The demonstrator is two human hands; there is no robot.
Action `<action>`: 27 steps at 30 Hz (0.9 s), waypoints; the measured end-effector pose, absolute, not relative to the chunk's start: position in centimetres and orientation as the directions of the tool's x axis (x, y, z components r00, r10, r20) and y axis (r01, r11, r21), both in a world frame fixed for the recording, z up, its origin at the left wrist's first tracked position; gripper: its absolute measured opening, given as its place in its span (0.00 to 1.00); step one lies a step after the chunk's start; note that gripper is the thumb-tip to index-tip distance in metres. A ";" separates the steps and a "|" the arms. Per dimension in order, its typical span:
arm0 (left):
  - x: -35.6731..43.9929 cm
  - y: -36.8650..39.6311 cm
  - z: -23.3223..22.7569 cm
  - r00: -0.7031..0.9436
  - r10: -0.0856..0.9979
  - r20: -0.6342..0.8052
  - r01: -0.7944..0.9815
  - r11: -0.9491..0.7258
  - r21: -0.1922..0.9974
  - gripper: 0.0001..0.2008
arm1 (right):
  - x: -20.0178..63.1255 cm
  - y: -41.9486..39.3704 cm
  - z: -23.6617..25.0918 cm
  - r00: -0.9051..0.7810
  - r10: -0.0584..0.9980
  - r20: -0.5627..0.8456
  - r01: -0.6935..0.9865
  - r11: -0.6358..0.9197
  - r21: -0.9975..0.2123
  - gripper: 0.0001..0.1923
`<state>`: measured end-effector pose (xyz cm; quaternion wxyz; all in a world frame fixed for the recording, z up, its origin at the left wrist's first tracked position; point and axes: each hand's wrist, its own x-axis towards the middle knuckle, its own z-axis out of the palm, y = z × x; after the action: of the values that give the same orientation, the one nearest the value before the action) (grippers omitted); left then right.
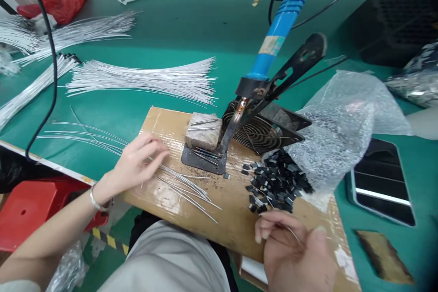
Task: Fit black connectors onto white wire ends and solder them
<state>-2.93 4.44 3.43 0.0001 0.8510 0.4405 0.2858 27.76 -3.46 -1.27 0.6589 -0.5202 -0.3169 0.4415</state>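
The left hand curls its fingers close over the wires on the board; I can't tell if they grip. The right hand pinches a thin stick by the black bits: hold it lightly.

Lie loosely fanned as thin white wires, running across the cardboard and out past its left edge. Slants as a slender strand near small, flat black pieces, heaped in disorder on the same cardboard, farther right.
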 end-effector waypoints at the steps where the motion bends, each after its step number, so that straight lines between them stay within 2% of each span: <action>1: -3.7 6.0 3.5 0.455 0.752 0.477 0.766 -0.604 0.221 0.04 | 27.8 -3.4 -1.3 0.407 0.912 -0.045 -0.250 0.064 -0.966 0.29; 7: -6.7 17.1 2.4 0.542 0.750 0.378 0.809 -0.588 0.007 0.10 | 27.7 -3.4 -1.6 0.423 0.904 -0.064 -0.238 0.043 -0.970 0.29; 13: -4.4 22.7 1.2 0.673 0.699 0.243 0.734 -0.673 -0.094 0.14 | 27.7 -3.6 -1.9 0.430 0.901 -0.052 -0.235 0.056 -0.970 0.29; 20: -3.8 23.3 1.4 0.688 0.685 0.240 0.716 -0.695 -0.068 0.11 | 27.6 -3.8 -2.2 0.455 0.887 -0.081 -0.244 0.036 -0.969 0.28; 27: -5.9 21.9 4.9 0.496 0.731 0.468 0.804 -0.590 0.070 0.11 | 27.6 -3.9 -2.6 0.455 0.888 -0.066 -0.237 0.049 -0.970 0.27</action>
<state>-5.87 21.88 4.85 -0.0790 0.8612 0.4458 0.2308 27.63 -3.94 -2.59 0.6588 -0.5417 -0.3006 0.4268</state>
